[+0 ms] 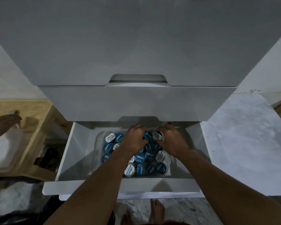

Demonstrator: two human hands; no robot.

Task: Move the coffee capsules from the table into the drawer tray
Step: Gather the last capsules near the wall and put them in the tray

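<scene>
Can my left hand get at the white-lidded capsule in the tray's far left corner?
Probably yes. The left hand is already in the tray, and the white-lidded capsule lies uncovered just left of it, nothing between them.

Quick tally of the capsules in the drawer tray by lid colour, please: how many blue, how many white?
Blue-lidded capsules: 10
White-lidded capsules: 6
Total: 16 showing in the tray; the left hand and right hand cover part of it and may hide more.
</scene>
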